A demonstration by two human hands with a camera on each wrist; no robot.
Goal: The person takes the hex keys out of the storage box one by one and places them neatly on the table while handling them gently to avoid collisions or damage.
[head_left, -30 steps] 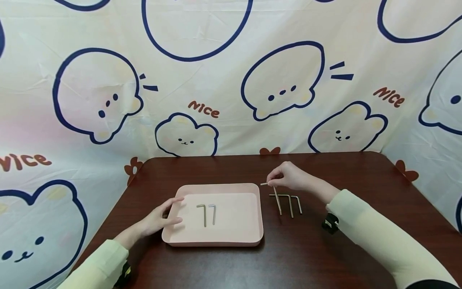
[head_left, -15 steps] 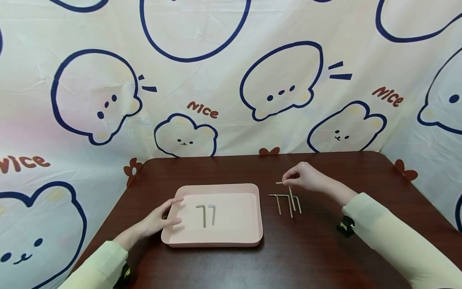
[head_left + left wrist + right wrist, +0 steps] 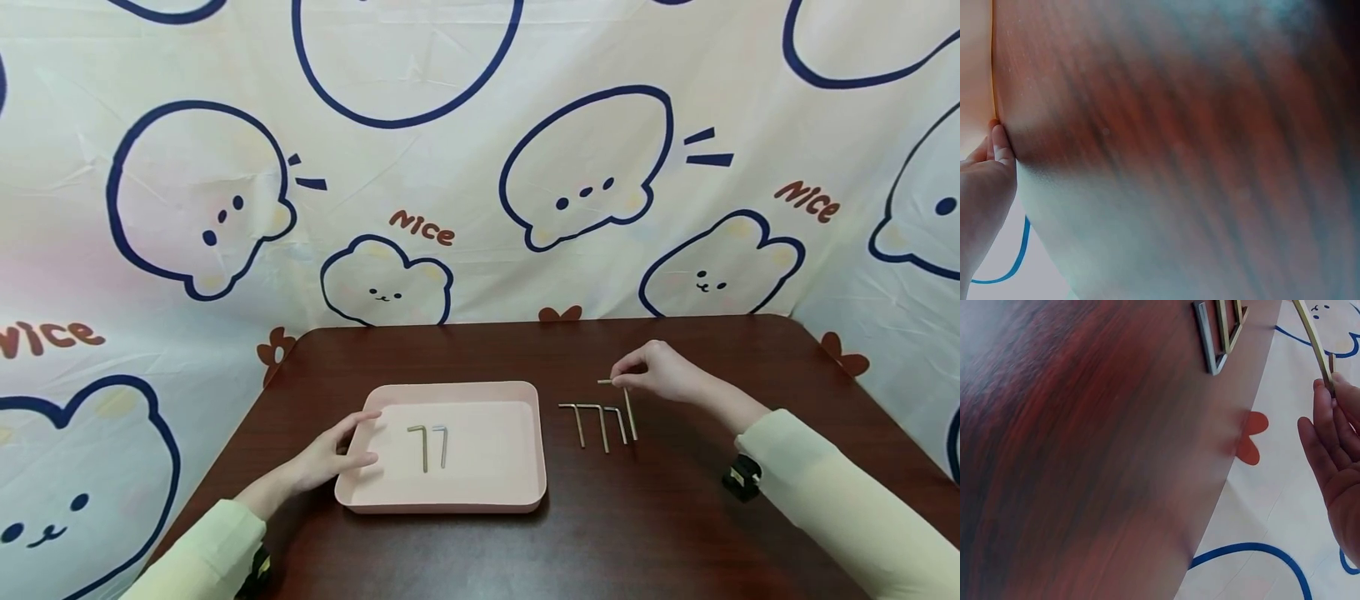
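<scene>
My right hand (image 3: pixel 660 371) pinches an L-shaped hex key (image 3: pixel 630 414) near its bend, over the table, long arm pointing down. Its brassy shaft (image 3: pixel 1314 344) rises from the fingertips in the right wrist view. Just left of it, three more hex keys lie side by side: a brassy one (image 3: pixel 579 427), a longer one (image 3: pixel 603 433) and a greyer one (image 3: pixel 620 427). My left hand (image 3: pixel 321 457) holds the left rim of a pink tray (image 3: pixel 487 497), thumb over the inside. Inside the tray lie a brassy hex key (image 3: pixel 425 450) and a silvery one (image 3: pixel 444 448).
The dark wooden table (image 3: pixel 480 558) has rounded far corners. A cartoon-printed cloth (image 3: pixel 480 167) hangs behind it and at both sides. Each sleeve has a black wrist device, the right one (image 3: pixel 742 477) hanging beneath the forearm.
My right hand has moved to the right with the pinched hex key, from over the left of the row to beyond its right end. My left hand and the tray stay put.
</scene>
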